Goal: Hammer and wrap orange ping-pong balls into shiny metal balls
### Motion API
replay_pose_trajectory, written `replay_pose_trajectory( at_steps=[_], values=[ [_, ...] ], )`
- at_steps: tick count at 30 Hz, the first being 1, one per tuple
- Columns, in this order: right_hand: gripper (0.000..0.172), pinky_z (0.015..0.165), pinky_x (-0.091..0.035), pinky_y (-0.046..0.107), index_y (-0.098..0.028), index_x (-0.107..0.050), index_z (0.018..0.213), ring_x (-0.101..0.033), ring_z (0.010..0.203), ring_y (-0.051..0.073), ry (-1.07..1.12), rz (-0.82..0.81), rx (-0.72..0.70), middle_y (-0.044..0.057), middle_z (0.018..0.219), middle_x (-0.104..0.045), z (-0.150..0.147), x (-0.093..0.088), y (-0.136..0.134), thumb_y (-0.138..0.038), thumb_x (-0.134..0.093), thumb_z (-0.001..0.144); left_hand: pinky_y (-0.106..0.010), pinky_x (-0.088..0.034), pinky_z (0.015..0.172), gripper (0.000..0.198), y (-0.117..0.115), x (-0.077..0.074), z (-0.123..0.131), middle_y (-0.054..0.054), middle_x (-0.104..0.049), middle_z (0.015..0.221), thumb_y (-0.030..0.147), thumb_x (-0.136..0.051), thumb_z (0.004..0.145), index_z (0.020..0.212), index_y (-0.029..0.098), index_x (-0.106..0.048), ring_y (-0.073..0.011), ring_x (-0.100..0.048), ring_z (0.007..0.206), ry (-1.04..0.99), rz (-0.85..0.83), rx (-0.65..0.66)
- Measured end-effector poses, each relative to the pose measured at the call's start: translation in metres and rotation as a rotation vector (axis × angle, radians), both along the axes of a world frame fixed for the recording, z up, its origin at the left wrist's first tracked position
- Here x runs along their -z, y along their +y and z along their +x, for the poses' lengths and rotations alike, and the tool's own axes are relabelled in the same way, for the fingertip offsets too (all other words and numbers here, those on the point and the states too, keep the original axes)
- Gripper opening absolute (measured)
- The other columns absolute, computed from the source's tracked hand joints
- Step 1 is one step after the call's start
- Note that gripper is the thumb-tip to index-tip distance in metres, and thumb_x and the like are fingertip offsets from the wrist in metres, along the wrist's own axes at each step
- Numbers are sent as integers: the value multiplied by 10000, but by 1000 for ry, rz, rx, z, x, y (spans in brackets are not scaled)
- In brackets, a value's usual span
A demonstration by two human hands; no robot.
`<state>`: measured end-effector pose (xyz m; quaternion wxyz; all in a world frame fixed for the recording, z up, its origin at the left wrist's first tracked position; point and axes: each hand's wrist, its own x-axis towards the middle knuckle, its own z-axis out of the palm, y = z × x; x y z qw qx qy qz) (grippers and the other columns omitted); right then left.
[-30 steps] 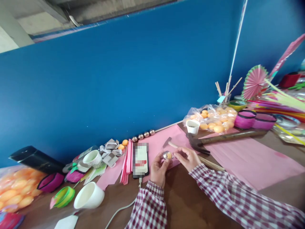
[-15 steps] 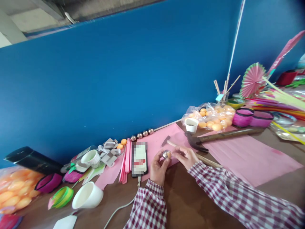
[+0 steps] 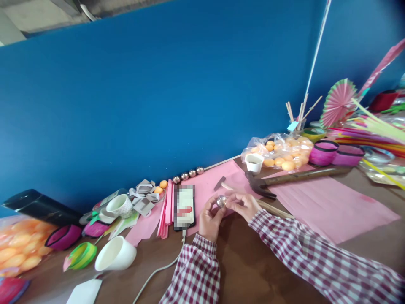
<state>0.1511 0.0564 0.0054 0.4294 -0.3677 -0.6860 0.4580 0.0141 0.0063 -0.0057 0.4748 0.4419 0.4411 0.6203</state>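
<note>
My left hand (image 3: 209,220) grips a small shiny silver ball (image 3: 221,201) between thumb and fingers. My right hand (image 3: 245,205) is closed in a pinch, its fingertips touching the ball's right side; whatever they hold is too small or hidden to make out. Behind my hands, a small hammer (image 3: 219,183) lies on pink paper (image 3: 232,174), its wooden handle running under my right hand. Several similar silver balls (image 3: 192,173) stand in a row along the blue wall. To the left of my left hand lies a phone (image 3: 184,207) with a white cable plugged in.
A claw hammer (image 3: 303,176) lies right of centre by a small white cup (image 3: 254,163) and a bag of orange balls (image 3: 287,153). At left are mirror-like tile strips (image 3: 144,198), a white paper cup (image 3: 116,254), a green tape roll (image 3: 82,256) and another bag of orange balls (image 3: 23,245).
My right hand has moved left, bringing its fingertips from beside the ball onto it. My left hand still holds the ball in nearly the same place.
</note>
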Motion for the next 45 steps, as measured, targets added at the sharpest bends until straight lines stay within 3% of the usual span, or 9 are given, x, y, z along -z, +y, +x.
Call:
replay_pose_trajectory(
  at_steps=[14, 40, 45],
  values=[
    [135, 792, -466, 332, -159, -617, 665, -593, 904, 204, 36, -13, -52, 75, 1022, -624, -1, -7, -4, -287, -596, 703, -329, -467, 819, 401, 0, -1, 0, -64, -557, 1126, 136, -610, 686, 1072, 198, -524, -185, -587, 928, 12, 12, -8],
    [168, 722, -491, 297, -148, -610, 703, -618, 803, 178, 53, -37, -95, 87, 1035, -620, -1, -4, -4, -313, -583, 716, -348, -447, 861, 399, 0, 0, 0, -68, -572, 1116, 159, -621, 678, 1065, 186, -527, -192, -577, 959, 21, 33, -36],
    [163, 717, -491, 305, -166, -614, 683, -612, 738, 161, 17, 0, -79, 61, 910, -654, 0, -7, -4, -321, -580, 719, -352, -461, 841, 419, -1, -1, 0, -74, -580, 1105, 167, -617, 679, 1085, 181, -515, -192, -591, 934, 20, 10, -31]
  ],
)
